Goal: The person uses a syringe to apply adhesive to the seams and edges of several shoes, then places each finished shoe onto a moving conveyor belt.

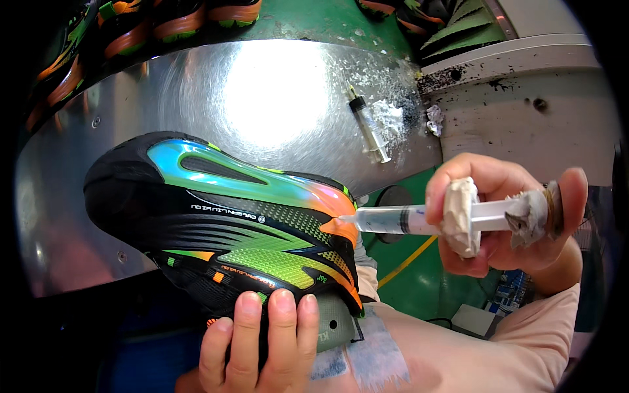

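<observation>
A black sneaker [216,223] with green, orange and shiny iridescent parts is tilted on its side, toe to the left. A grey-green shoe last [335,318] fills its opening. My left hand [272,344] grips the shoe by its collar, fingers over the near edge and thumb hidden. In my right hand [524,255] is a clear syringe [383,220], held level. Whitish wrapping [461,219] pads its flange, and more covers the plunger end under my thumb. The syringe's tip meets the orange heel area where sole and upper join.
A shiny metal worktop [164,98] lies beyond the shoe. On it rests a second syringe [370,131] beside white crumbs and crumpled scraps [390,116]. More sneakers [177,23] line the far left edge. A grey stained ledge [524,98] borders the right.
</observation>
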A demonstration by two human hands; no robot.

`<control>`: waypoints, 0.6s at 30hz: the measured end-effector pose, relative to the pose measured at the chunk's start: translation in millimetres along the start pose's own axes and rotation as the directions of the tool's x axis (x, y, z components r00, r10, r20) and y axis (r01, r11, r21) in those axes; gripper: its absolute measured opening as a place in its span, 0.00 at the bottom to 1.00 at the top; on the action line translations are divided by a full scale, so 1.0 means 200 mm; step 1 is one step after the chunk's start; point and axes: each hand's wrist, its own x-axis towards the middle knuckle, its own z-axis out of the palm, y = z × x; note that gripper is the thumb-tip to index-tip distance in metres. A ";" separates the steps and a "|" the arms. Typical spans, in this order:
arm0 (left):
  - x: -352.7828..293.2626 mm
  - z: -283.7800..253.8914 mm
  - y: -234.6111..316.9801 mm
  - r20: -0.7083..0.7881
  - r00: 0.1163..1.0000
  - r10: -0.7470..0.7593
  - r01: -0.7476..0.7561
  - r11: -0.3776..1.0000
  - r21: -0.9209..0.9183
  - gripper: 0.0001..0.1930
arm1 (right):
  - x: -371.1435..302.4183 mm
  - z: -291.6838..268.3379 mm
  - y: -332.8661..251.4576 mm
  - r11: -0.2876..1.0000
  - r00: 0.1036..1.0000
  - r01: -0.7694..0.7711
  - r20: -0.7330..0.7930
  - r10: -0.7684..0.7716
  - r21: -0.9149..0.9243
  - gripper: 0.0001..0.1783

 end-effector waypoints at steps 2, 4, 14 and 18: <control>-0.01 0.01 -0.02 -0.042 0.999 0.035 -0.033 0.999 0.036 0.09 | 0.01 -0.03 -0.06 0.986 0.994 -0.092 0.045 0.099 -0.136 0.66; -0.01 0.02 -0.02 -0.085 0.995 0.044 -0.041 0.999 0.035 0.09 | 0.01 -0.05 -0.04 0.996 0.989 -0.085 0.125 0.081 0.024 0.67; 0.03 0.04 -0.04 -0.178 0.983 0.049 -0.041 0.998 0.047 0.11 | 0.11 0.08 -0.21 0.986 0.988 -0.151 -0.005 0.151 0.070 0.67; 0.05 0.05 -0.05 -0.189 0.979 0.077 -0.065 0.995 0.069 0.11 | 0.08 0.14 -0.22 0.987 0.984 -0.160 -0.083 0.160 0.005 0.67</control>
